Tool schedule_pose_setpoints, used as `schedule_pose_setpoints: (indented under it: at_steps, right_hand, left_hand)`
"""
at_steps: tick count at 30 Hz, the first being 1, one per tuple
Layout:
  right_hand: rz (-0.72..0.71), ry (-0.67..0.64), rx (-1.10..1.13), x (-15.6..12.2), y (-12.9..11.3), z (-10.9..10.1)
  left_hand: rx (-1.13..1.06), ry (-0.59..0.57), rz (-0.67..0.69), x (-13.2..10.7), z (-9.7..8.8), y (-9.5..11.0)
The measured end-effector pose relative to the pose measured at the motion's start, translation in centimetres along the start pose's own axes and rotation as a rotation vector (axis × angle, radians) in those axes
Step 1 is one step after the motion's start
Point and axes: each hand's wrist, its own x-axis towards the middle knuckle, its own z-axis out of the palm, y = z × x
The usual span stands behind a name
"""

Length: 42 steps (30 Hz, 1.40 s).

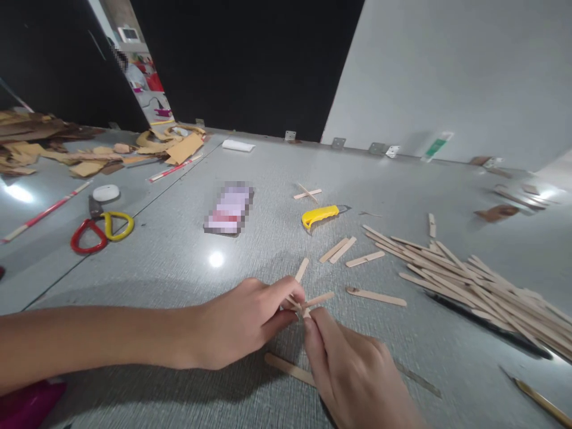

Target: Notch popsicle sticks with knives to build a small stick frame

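My left hand (241, 322) and my right hand (357, 369) meet low in the middle of the head view. Both are closed, pinching small wooden craft stick pieces (320, 299) that cross at the fingertips. Fingers partly hide the joint, so I cannot tell how the pieces are fixed. Another craft stick (286, 366) lies flat under the right hand. Just beyond the hands are a whole craft stick (379, 297), several short cut pieces (343, 250) and two crossed slivers (308, 194). A yellow craft knife (320, 216) rests there, blade pointing right.
A pile of craft sticks (473, 283) covers the right side, near a pointed brass-coloured tool (536, 399). Leftward lie a phone (230, 208), red-and-yellow scissors (92, 235), a white case (106, 192) and cardboard scraps (183, 148). Dark panels (250, 65) stand behind.
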Motion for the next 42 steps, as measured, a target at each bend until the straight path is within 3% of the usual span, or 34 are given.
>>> schedule_pose_setpoints:
  at_steps: [4, 10, 15, 19, 23, 27, 31, 34, 42]
  right_hand:
    - [0.146, -0.011, 0.152, 0.3, -0.4, -0.5]
    - [0.343, -0.01, 0.405, 0.5, -1.5, -1.3]
    - [0.515, 0.11, 0.591, 0.6, -2.0, -1.3]
    - [0.596, 0.159, 0.684, 0.6, -2.1, -1.0]
    - [0.606, 0.144, 0.689, 0.5, -1.4, -0.8]
    - [0.527, 0.132, 0.654, 0.4, -0.4, -0.5]
    - [0.401, 0.126, 0.64, 0.3, 0.0, -0.4]
    - [0.366, 0.13, 0.657, 0.1, -0.1, -0.4]
    - [0.333, 0.151, 0.696, -0.1, 0.2, -0.7]
  left_hand:
    - [0.025, 0.017, 0.07, -0.3, 0.4, -0.3]
    - [0.132, 0.213, 0.235, -0.6, 0.5, 0.0]
    - [0.047, 0.242, 0.197, -0.4, 0.7, 0.1]
    - [-0.136, 0.245, 0.09, -0.4, 1.0, 0.3]
    - [-0.591, 0.221, -0.07, -0.2, 0.7, 1.1]
    - [-0.995, 0.181, -0.138, 0.6, 0.3, 1.1]
    - [-1.101, -0.033, -0.165, 1.1, 0.3, 0.4]
    - [-1.117, -0.128, -0.183, 0.9, 0.3, 0.3]
    - [-1.226, -0.156, -0.152, 0.5, 0.3, 0.8]
